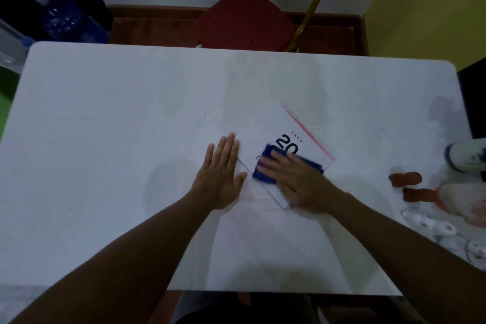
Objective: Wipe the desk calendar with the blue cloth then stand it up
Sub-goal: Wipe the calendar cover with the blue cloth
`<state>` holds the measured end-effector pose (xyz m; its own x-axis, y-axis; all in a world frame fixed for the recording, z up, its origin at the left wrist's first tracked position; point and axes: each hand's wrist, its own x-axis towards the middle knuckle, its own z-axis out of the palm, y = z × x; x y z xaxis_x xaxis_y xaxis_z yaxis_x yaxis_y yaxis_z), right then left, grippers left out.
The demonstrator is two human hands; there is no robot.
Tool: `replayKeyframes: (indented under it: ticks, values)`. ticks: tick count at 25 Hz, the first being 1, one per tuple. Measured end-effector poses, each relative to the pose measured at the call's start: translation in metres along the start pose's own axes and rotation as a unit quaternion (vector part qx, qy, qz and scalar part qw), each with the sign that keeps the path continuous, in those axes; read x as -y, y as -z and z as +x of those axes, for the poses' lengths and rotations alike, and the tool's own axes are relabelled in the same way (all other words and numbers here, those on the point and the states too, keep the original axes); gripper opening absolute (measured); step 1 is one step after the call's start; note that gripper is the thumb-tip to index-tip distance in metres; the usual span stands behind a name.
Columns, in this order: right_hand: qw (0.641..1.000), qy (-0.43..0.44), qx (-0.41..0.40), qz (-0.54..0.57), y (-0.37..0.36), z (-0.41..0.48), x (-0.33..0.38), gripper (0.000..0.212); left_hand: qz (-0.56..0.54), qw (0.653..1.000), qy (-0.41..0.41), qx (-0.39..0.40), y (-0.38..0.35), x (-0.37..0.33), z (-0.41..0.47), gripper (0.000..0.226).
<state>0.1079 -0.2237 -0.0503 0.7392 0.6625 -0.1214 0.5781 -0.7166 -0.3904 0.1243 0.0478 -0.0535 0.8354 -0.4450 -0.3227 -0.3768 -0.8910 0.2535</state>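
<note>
The white desk calendar (273, 129) with a pink spiral binding lies flat and turned at an angle, right of the middle of the white table (131, 139). Dark digits "20" show on its cover. My right hand (297, 181) presses flat on the blue cloth (265, 168), which sits on the calendar's lower half; the hand is motion-blurred and hides much of the cloth. Flat on the table, fingers together, my left hand (221, 173) touches the calendar's left edge.
A red chair (244, 21) stands behind the table's far edge. A blue water jug (65, 18) is on the floor at the far left. At the table's right side lie two reddish-brown pieces (406, 179), a plastic bag (462, 200) and a white shoe-like object (466, 155).
</note>
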Motion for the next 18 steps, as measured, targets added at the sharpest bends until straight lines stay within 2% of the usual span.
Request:
replayKeyframes:
  ticks: [4, 7, 9, 11, 13, 14, 16, 18]
  values:
    - [0.987, -0.148, -0.054, -0.029, 0.017, 0.065, -0.02, 0.056, -0.005, 1.0, -0.005, -0.011, -0.002, 0.0, 0.0, 0.081]
    - [0.97, -0.225, -0.091, -0.017, 0.009, 0.078, -0.001, 0.056, -0.001, 1.0, -0.005, -0.006, -0.003, 0.001, -0.001, 0.081]
    - [0.977, -0.191, -0.091, -0.016, -0.007, 0.056, 0.024, 0.056, 0.005, 1.0, -0.003, -0.004, -0.004, 0.001, 0.0, 0.079]
    - [0.993, -0.103, -0.054, -0.011, -0.022, 0.015, 0.041, 0.056, 0.007, 1.0, 0.0, 0.001, -0.004, 0.002, 0.0, 0.079]
    - [0.999, -0.033, -0.033, -0.013, -0.022, -0.024, 0.032, 0.057, 0.003, 1.0, -0.003, -0.002, -0.004, 0.002, 0.001, 0.079]
    - [0.999, -0.03, -0.036, -0.014, -0.018, -0.037, 0.021, 0.057, 0.001, 1.0, -0.006, -0.007, -0.004, 0.002, 0.001, 0.08]
    - [0.992, -0.111, -0.066, -0.009, -0.008, -0.042, 0.002, 0.057, -0.001, 1.0, -0.011, -0.019, -0.002, 0.001, 0.0, 0.08]
    - [0.963, -0.245, -0.115, 0.014, -0.003, -0.027, 0.002, 0.056, -0.001, 1.0, -0.013, -0.028, -0.002, 0.0, -0.001, 0.081]
